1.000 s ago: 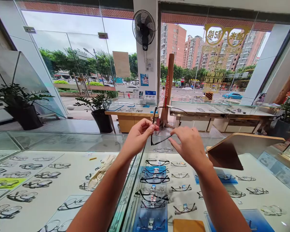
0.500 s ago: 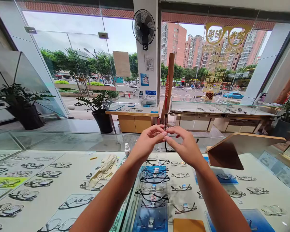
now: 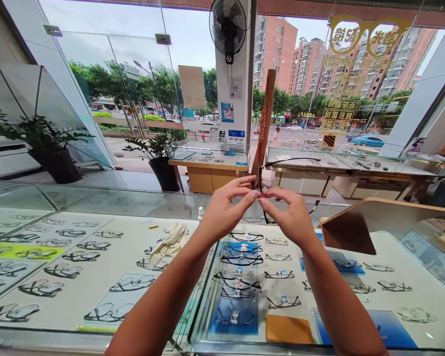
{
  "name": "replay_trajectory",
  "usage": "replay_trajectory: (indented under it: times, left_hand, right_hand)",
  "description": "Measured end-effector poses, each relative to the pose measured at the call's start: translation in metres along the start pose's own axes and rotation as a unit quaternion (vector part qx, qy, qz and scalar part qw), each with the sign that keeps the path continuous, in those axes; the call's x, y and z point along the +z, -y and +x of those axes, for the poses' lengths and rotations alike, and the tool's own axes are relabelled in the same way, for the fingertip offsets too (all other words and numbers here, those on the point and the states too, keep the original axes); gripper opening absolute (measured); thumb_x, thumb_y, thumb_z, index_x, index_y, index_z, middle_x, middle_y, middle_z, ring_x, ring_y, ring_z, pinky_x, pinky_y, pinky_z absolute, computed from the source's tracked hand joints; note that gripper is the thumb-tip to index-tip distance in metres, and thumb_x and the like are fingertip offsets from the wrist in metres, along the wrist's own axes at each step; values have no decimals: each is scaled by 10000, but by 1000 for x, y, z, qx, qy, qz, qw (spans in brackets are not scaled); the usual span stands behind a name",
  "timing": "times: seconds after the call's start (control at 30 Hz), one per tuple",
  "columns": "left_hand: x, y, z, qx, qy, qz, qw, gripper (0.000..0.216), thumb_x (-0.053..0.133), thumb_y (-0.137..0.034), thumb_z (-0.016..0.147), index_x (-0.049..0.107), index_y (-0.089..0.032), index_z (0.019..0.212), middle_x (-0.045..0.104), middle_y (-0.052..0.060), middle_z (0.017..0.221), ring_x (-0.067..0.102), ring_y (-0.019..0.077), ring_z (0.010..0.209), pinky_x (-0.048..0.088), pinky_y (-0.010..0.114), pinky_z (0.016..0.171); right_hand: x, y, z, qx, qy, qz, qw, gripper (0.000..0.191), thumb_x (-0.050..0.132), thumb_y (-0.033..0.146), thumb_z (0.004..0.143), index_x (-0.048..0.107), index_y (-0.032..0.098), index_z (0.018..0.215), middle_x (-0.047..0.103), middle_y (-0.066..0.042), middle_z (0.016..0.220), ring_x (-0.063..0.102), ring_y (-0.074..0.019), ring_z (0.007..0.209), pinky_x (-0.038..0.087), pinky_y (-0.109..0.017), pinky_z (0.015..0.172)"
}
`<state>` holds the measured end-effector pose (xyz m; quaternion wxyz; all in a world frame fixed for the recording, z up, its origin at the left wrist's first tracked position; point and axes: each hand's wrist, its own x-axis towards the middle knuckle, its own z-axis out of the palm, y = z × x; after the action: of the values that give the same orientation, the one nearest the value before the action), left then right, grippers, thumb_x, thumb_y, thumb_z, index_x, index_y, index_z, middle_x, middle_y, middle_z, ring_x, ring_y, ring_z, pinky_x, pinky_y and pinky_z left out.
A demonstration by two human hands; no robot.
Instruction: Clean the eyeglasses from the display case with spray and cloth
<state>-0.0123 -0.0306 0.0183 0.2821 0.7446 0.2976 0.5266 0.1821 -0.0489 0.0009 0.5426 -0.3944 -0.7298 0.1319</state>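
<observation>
Glass display counters fill the lower half of the frame, with street-facing shop windows behind them. At centre frame, held up above the counter, is a thin black pair of glasses. It is seen nearly edge-on: the front runs roughly up and down the picture, and one slim temple arm stretches from its top away to the right, almost level, toward the right-hand counters. The left hand and the right hand meet at the frame's front, each with thumb and forefinger pinched shut on it and the other fingers loosely curled; their fingertips nearly touch. Both forearms rise from the bottom edge of the picture.

Directly below the hands, under the glass, rows of spectacles lie on white and blue pads. Left of the hands a crumpled beige cloth and a small white bottle rest on the counter. A tilted wooden-backed mirror stands at right. A wall fan hangs at top centre, and potted plants sit at left.
</observation>
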Motion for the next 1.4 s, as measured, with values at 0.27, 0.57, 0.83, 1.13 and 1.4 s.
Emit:
replay_trajectory:
  times: [0.27, 0.57, 0.83, 1.13, 1.4]
  left_hand:
    - [-41, 81, -15, -16, -230, 193, 954, 221, 654, -346, 971, 689, -219, 1148, 666, 117, 1333, 604, 286, 1310, 454, 451, 1166]
    - [-53, 220, -57, -341, -204, 173, 901, 548, 791, -207, 718, 513, -204, 1190, 669, 140, 1144, 632, 363, 1202, 454, 460, 1043]
    - [-47, 199, -48, -311, -137, -9, 940, 409, 586, -637, 818, 507, -236, 817, 538, 6, 726, 548, 189, 691, 526, 351, 719]
    - [-20, 143, -52, -206, -26, -251, 945, 684, 446, -849, 885, 536, -217, 640, 429, -3, 596, 427, 156, 583, 417, 324, 624]
    - [3, 148, -60, -100, 3, 3, 995, 584, 461, -741, 931, 526, -216, 685, 499, 5, 697, 446, 187, 715, 363, 343, 725]
  right_hand:
    - [4, -30, -8, -19, -37, -46, 998, 215, 628, 387, 1001, 775, 233, 971, 799, -79, 1048, 709, -256, 1013, 516, -417, 939]
    - [47, -109, -59, 52, -106, -46, 992, 334, 545, 467, 1025, 754, 208, 1004, 792, -128, 1106, 681, -283, 1083, 524, -437, 970]
    - [54, -118, -67, 94, -63, 3, 994, 354, 570, 516, 1011, 747, 211, 980, 780, -127, 1102, 662, -282, 1099, 511, -428, 979]
    - [55, -82, -68, 194, 33, 215, 957, 401, 702, 615, 928, 733, 215, 927, 796, -90, 1081, 685, -257, 1070, 511, -400, 997]
    - [66, -72, -74, 235, 112, 306, 916, 419, 767, 661, 871, 750, 242, 890, 794, -59, 1036, 657, -254, 1042, 477, -401, 992]
